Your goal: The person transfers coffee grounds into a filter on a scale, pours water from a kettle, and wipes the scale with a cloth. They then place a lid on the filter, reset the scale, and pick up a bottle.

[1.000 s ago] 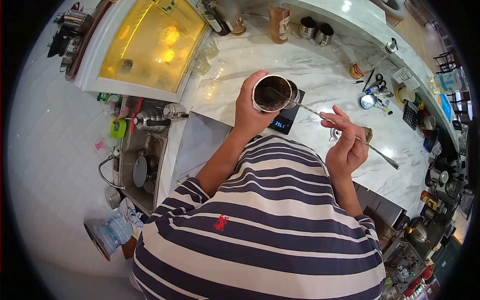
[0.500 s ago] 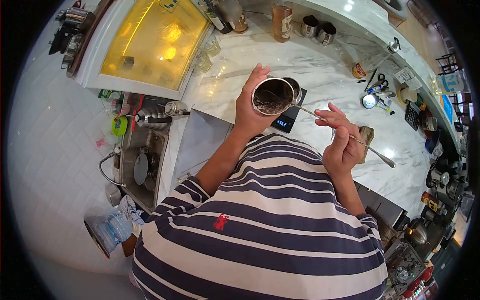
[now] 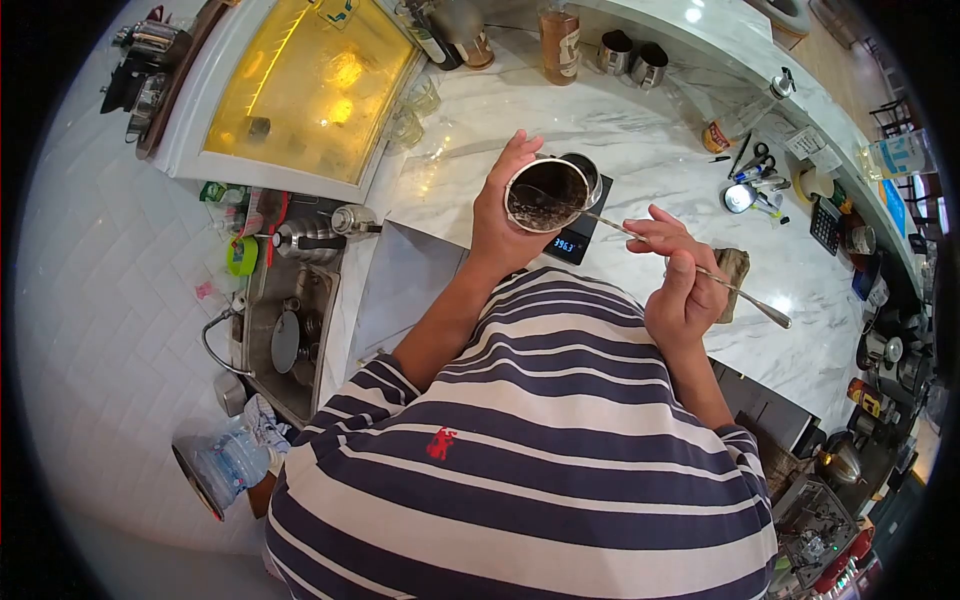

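Observation:
My left hand is wrapped around a white cup with dark residue inside, held up and tilted over a black digital scale. A small metal pitcher stands on the scale just behind the cup. Pinched in my right hand is a long thin metal spoon, and its bowl end reaches into the cup. The spoon's handle sticks out past my hand to the right.
The scale stands on a white marble counter. A sink with a kettle lies at the left, a yellow-lit glass case behind it. Metal cups, bottles, pens and a brown cloth lie around.
The cup and my left hand have shifted slightly up and right. My right hand has drawn a little closer to the cup while the spoon keeps working inside it.

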A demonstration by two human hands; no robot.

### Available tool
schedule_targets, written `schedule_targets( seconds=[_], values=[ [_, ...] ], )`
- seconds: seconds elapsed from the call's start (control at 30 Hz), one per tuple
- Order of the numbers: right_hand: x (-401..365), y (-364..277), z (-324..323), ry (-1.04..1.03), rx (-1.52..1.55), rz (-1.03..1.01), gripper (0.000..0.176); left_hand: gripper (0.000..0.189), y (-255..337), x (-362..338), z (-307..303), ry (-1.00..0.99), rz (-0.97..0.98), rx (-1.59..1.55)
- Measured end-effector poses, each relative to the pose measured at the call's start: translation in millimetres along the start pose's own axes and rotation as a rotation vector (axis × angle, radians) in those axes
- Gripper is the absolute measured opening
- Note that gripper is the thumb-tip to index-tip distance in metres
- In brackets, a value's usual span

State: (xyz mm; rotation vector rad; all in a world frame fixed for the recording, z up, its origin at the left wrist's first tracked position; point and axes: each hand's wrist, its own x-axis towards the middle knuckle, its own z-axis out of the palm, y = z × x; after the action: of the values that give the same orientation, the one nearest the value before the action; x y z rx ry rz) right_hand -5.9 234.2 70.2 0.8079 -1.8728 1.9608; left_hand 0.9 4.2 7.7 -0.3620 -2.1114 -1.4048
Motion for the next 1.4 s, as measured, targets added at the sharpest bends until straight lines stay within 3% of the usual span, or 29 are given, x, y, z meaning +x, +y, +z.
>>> schedule_targets(
  seconds=[0.63,0.83,1.13,1.33,1.4],
  values=[
    [-4,6,1,0.043,-0.014,0.089,0.039,0.091,-7,-4,-4,0.004,-0.044,0.002],
    [-3,7,-2,0.058,-0.025,0.176,0.039,0.089,-7,-2,-6,-0.01,-0.054,0.03],
    [-6,14,-5,0.249,0.146,0.425,0.034,0.087,-6,-2,-8,-0.061,-0.098,0.076],
    [-7,13,-12,0.296,0.075,0.437,0.034,0.087,-7,-3,-11,-0.052,-0.087,0.102],
    [-7,13,-10,0.254,0.028,0.337,0.034,0.087,-6,-1,-12,-0.049,-0.065,0.098]
  ],
)
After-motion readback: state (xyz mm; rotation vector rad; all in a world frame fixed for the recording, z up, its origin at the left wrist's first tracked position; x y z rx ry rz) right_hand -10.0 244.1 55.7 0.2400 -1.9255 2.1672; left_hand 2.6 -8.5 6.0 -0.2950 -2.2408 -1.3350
